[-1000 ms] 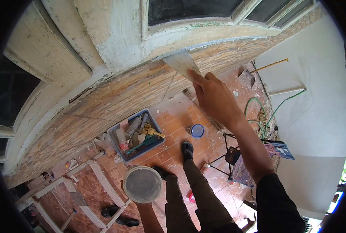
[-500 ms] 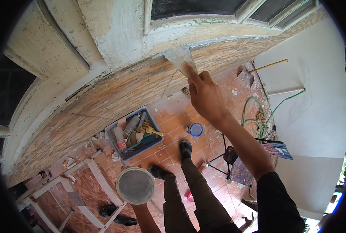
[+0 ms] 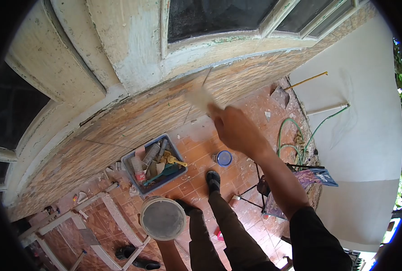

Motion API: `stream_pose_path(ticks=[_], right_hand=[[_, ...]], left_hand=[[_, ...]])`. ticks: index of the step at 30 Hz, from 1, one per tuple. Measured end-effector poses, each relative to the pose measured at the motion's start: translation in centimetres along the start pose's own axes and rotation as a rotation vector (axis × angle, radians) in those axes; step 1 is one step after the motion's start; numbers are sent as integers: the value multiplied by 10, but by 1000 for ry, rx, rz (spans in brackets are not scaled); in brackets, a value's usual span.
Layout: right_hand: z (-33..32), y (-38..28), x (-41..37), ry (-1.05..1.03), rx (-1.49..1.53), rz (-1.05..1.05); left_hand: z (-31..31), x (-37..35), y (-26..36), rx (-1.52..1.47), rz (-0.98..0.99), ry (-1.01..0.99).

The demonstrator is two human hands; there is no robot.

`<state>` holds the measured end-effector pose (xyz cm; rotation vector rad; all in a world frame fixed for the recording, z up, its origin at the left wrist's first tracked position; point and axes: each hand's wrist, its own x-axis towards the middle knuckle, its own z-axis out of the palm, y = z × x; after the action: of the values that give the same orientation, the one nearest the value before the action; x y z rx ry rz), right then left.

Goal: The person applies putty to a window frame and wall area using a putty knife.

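My right hand (image 3: pixel 239 131) grips a flat putty knife (image 3: pixel 198 97), blurred by motion, in front of the stone-patterned wall below the window ledge. The blade stands a little apart from the ledge (image 3: pixel 183 67). Low in the view my left hand (image 3: pixel 140 220) supports a round tub (image 3: pixel 163 219) filled with a grey material; most of that hand is hidden beneath the tub. White and pale grey patches mark the painted window frame (image 3: pixel 140 58).
A grey bin (image 3: pixel 155 164) of tools and bottles stands on the tiled floor near a blue-lidded can (image 3: pixel 223 158). A wooden ladder (image 3: pixel 119 219) lies lower left. A folding chair (image 3: pixel 278 205) and green hose (image 3: pixel 280 135) are at the right.
My right hand has drawn the putty knife away from the ledge, down and to the left. The tub has shifted slightly right, and the view has moved a little.
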<state>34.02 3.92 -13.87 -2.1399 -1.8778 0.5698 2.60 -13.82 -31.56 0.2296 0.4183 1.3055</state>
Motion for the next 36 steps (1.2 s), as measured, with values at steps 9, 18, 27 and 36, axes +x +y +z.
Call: stream_pose_path(ticks=[9,18,27,36], right_hand=[[5,-1,7,331,-17,0],[36,1,-15,191,-85,-65],[52,-32,5,301,6,-2],[34,-27,-84,-106,291,-200]], left_hand=[[-19,-17,10,92,-51,164],[-50,-26,11,117,11,215],[-4,3,3,-129,-17,32],[-47,17,-9,253,8,271]])
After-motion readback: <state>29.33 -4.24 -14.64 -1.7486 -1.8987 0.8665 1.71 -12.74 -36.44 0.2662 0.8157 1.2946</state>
